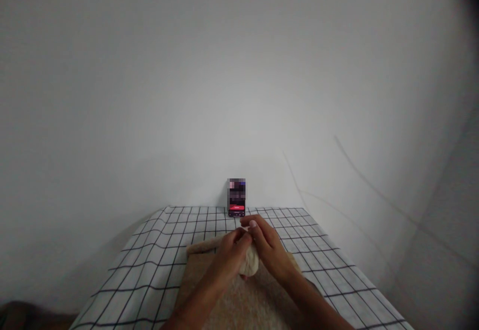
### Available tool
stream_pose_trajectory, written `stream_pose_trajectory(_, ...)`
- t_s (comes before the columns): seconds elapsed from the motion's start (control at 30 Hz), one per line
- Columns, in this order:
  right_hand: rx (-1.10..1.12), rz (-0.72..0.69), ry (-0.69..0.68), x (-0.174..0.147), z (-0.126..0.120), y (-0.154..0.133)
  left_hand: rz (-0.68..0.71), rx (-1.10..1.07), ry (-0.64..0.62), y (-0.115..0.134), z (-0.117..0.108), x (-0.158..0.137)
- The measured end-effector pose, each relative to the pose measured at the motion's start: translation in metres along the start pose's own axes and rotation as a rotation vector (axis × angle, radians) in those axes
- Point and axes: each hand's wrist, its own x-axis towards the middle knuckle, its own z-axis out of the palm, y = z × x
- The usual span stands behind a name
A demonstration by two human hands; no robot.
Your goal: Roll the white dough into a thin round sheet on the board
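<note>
A pale lump of dough [250, 262] is held just above the wooden board, with its lower part showing between my wrists. My left hand [236, 246] curls around its left side, fingers bent and thumb on top. From the right, my right hand [266, 240] closes against the dough, its thumb and fingers bunched near the left fingertips. The upper part of the dough is hidden by both hands.
Under my forearms lies the wooden board [239, 307], dusted with something pale. A pale roll-shaped thing [204, 245] rests along its far edge. A phone [236, 198] with a lit screen leans against the wall [239, 95]. A white checked cloth [149, 270] covers the table.
</note>
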Motion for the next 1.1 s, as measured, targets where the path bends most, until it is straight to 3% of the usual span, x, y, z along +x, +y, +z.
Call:
stream_pose_trajectory(0.17, -0.011, 0.074, -0.019, 0.002, -0.005, 0.016, 0.296, 0.473, 0.017, -0.003, -0.011, 0.003)
stream_pose_trajectory(0.3, 0.005, 0.13, -0.053, 0.002, -0.006, 0.035, 0.275, 0.43, -0.013, -0.012, -0.017, 0.011)
stream_pose_trajectory(0.47, 0.02, 0.212, 0.008, 0.003, -0.006, 0.047, 0.262, 0.478, -0.004, -0.01, -0.021, 0.012)
stream_pose_trajectory(0.6, 0.044, 0.228, 0.007, 0.003, -0.005, 0.046, 0.266, 0.484, -0.125, 0.002, -0.027, 0.002)
stream_pose_trajectory(0.73, 0.042, 0.205, 0.026, 0.004, -0.003, 0.044, 0.148, 0.569, -0.259, 0.012, -0.034, -0.015)
stream_pose_trajectory(0.87, 0.033, 0.195, 0.019, 0.004, -0.003, 0.048, 0.21, 0.769, -0.192, 0.02, -0.029, -0.036)
stream_pose_trajectory(0.97, 0.043, 0.197, 0.022, 0.005, -0.004, 0.05, 0.265, 0.737, -0.114, 0.02, -0.023, -0.052)
stream_pose_trajectory(1.1, 0.04, 0.203, 0.024, 0.006, -0.005, 0.053, 0.182, 0.734, -0.092, 0.02, -0.02, -0.074)
